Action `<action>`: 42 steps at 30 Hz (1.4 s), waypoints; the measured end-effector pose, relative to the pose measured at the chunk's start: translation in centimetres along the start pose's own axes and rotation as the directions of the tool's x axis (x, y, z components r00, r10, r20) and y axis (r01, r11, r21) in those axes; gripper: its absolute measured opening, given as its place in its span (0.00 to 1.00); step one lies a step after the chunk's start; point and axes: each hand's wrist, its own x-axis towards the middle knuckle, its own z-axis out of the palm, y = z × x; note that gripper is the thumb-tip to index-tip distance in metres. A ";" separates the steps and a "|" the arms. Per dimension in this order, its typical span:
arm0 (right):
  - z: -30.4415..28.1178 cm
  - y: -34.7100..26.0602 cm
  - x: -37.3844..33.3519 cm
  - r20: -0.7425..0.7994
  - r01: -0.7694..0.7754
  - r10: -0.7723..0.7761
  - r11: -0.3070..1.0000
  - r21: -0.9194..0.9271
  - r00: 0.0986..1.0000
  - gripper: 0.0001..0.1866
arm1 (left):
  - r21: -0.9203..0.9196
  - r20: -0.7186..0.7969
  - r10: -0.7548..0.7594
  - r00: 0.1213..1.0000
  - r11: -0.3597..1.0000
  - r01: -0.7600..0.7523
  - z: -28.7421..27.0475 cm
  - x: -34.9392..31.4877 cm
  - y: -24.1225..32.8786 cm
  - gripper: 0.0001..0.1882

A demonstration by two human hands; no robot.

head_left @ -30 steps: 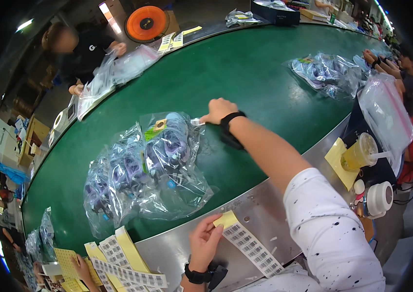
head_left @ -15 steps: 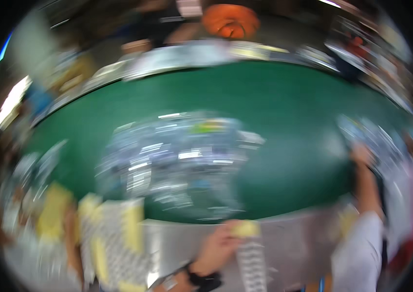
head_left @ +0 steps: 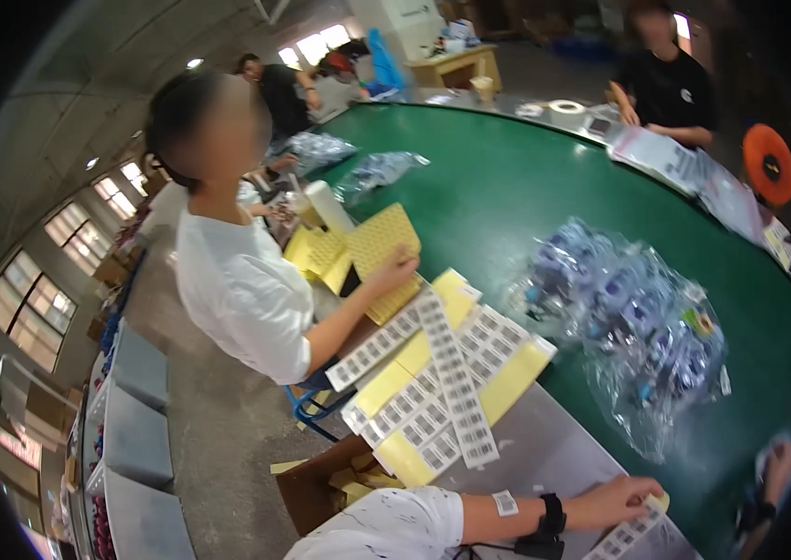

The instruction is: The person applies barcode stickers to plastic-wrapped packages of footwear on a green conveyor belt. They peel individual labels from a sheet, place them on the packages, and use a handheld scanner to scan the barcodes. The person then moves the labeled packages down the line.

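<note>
Okay, surface first: long green work table (head_left: 470, 173) with a curved look through the fisheye, bare steel strip (head_left: 545, 434) along the near side. Room behind: concrete floor (head_left: 209, 448), paned windows (head_left: 32, 308) at left, pale wooden desk (head_left: 456, 70) past the far end, round orange disc with a dark centre (head_left: 769, 165) beyond the far edge.

Containers: clear plastic bags of light-blue and purple goods (head_left: 638, 317) piled on the green, right of centre, touching each other. Two more clear bags (head_left: 381, 173) sit farther up the table. Flat clear plastic sleeves (head_left: 671, 163) lie along the far edge by a person in a black shirt (head_left: 666, 89). Brown cardboard box (head_left: 296, 495) on the floor side holds yellow paper scraps (head_left: 353, 483).

Hands: left hand (head_left: 615, 504) is over the steel, fingers pinched on a white barcode-label strip with a yellow end (head_left: 633, 537). Right hand (head_left: 776, 471) is at the lower right rim, blurred; can't tell its grip.

Edges: stack of white and yellow label sheets (head_left: 479, 364) overhangs the steel on the floor side, just beside a person in a white T-shirt (head_left: 237, 289), who holds a yellow dotted sheet (head_left: 384, 241). Bag pile sits near that stack, with green between. Wide green stretch runs from pile to far edge; narrower one between pile and right hand.
</note>
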 end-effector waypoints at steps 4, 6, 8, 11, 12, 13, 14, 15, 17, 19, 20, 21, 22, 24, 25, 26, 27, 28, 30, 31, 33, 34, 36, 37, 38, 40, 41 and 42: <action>-2.5 -29.2 -12.4 0.030 0.267 -0.371 0.720 0.641 0.928 0.15 | -0.080 -0.016 -0.036 0.999 0.996 0.034 0.2 0.1 -3.5 0.18; -3.5 -35.2 -17.9 -0.005 0.308 -0.439 0.621 0.721 0.899 0.11 | -0.182 -0.062 -0.012 0.998 0.983 0.001 -0.3 -0.6 -3.2 0.18; -3.8 -36.2 -21.4 -0.038 0.459 -0.550 0.654 0.601 0.834 0.09 | -0.178 -0.083 -0.005 0.997 0.984 -0.010 -1.2 -1.2 -1.9 0.16; -3.5 -35.0 -25.3 -0.053 0.464 -0.500 0.753 0.467 0.865 0.08 | -0.199 -0.046 -0.034 0.998 0.980 0.024 -1.2 -1.2 -0.5 0.14; -3.1 -34.4 -26.1 -0.057 0.446 -0.472 0.776 0.447 0.879 0.08 | -0.212 -0.035 -0.054 0.998 0.976 0.045 -1.1 -1.1 -0.2 0.14; -2.6 -33.7 -26.8 -0.037 0.403 -0.443 0.776 0.486 0.896 0.08 | -0.195 -0.044 -0.055 0.998 0.980 0.045 -1.0 -1.3 0.1 0.13; -2.1 -32.8 -27.6 -0.030 0.361 -0.405 0.775 0.518 0.914 0.08 | -0.174 -0.040 -0.045 0.998 0.984 0.037 -0.8 -1.4 0.4 0.13; -1.9 -32.2 -28.2 -0.028 0.320 -0.365 0.775 0.545 0.931 0.08 | -0.156 -0.033 -0.029 0.999 0.987 0.023 -0.6 -1.4 0.5 0.13; -1.3 -32.2 -28.8 -0.048 0.306 -0.338 0.771 0.559 0.940 0.07 | -0.225 -0.063 -0.022 0.998 0.974 0.007 -0.1 -1.8 0.0 0.12; -1.3 -32.3 -29.1 -0.081 0.302 -0.313 0.765 0.569 0.946 0.06 | -0.210 -0.024 -0.041 0.999 0.977 0.035 -0.2 -2.0 0.8 0.12; -0.9 -32.4 -29.2 -0.099 0.304 -0.305 0.759 0.576 0.947 0.06 | -0.207 -0.027 -0.047 0.999 0.978 0.041 -0.3 -2.1 0.9 0.12; -0.8 -32.5 -29.2 -0.116 0.308 -0.298 0.752 0.582 0.947 0.06 | -0.204 -0.032 -0.052 0.998 0.978 0.045 -0.3 -2.0 1.0 0.11; -1.1 -32.5 -29.4 -0.135 0.328 -0.304 0.776 0.539 0.943 0.05 | -0.149 0.003 -0.076 0.997 0.986 0.076 -0.4 -1.8 1.0 0.14; -0.5 -32.5 -29.4 -0.200 0.378 -0.321 0.774 0.508 0.926 0.05 | -0.306 0.025 -0.099 0.995 0.947 0.102 0.0 -1.9 0.4 0.17; -0.4 -32.4 -29.2 -0.231 0.404 -0.332 0.772 0.491 0.914 0.06 | -0.382 0.035 -0.110 0.993 0.917 0.115 0.2 -1.7 0.4 0.18; -0.2 -32.2 -29.3 -0.233 0.432 -0.364 0.784 0.445 0.902 0.06 | -0.384 0.059 -0.128 0.990 0.913 0.141 0.3 -1.6 0.9 0.22; 0.0 -32.1 -29.1 -0.239 0.456 -0.389 0.780 0.428 0.890 0.06 | -0.372 0.066 -0.126 0.990 0.917 0.141 0.3 -1.5 0.8 0.22; 0.2 -31.9 -28.8 -0.244 0.481 -0.415 0.775 0.410 0.877 0.06 | -0.361 0.072 -0.123 0.990 0.922 0.141 0.3 -1.3 0.6 0.21; 0.4 -32.0 -28.6 -0.236 0.448 -0.380 0.763 0.466 0.894 0.07 | -0.351 0.069 -0.126 0.990 0.926 0.143 0.3 -1.2 0.0 0.21; 0.3 -32.5 -28.6 -0.226 0.393 -0.322 0.748 0.534 0.920 0.07 | -0.348 0.061 -0.123 0.990 0.927 0.137 0.2 -1.1 -0.1 0.20; 0.4 -32.3 -28.6 -0.168 0.320 -0.277 0.723 0.612 0.946 0.08 | -0.344 0.046 -0.129 0.991 0.929 0.137 0.2 -1.1 -0.3 0.19; 0.4 -32.0 -28.5 -0.131 0.308 -0.292 0.717 0.626 0.947 0.08 | -0.338 0.038 -0.133 0.990 0.931 0.138 0.3 -1.2 -0.2 0.19; 0.8 -31.6 -28.5 -0.123 0.324 -0.319 0.717 0.617 0.940 0.08 | -0.314 0.026 -0.142 0.990 0.939 0.143 0.3 -1.3 -0.3 0.17; 1.0 -31.4 -28.6 -0.156 0.357 -0.332 0.719 0.596 0.930 0.07 | -0.292 0.023 -0.143 0.989 0.945 0.144 0.3 -1.3 -0.3 0.16; 1.3 -31.3 -28.8 -0.182 0.384 -0.345 0.720 0.579 0.921 0.07 | -0.269 0.018 -0.152 0.988 0.951 0.152 0.4 -1.4 -0.4 0.15; 1.3 -31.3 -28.7 -0.252 0.468 -0.394 0.740 0.483 0.884 0.07 | -0.284 0.003 -0.151 0.989 0.948 0.146 0.5 -1.3 -0.5 0.15; 1.3 -31.4 -28.8 -0.280 0.501 -0.417 0.749 0.433 0.865 0.07 | -0.294 0.000 -0.155 0.988 0.944 0.148 0.6 -1.3 -0.7 0.15; 1.3 -31.5 -28.8 -0.293 0.515 -0.426 0.750 0.415 0.856 0.08 | -0.303 -0.004 -0.159 0.987 0.941 0.151 0.7 -1.3 -0.8 0.15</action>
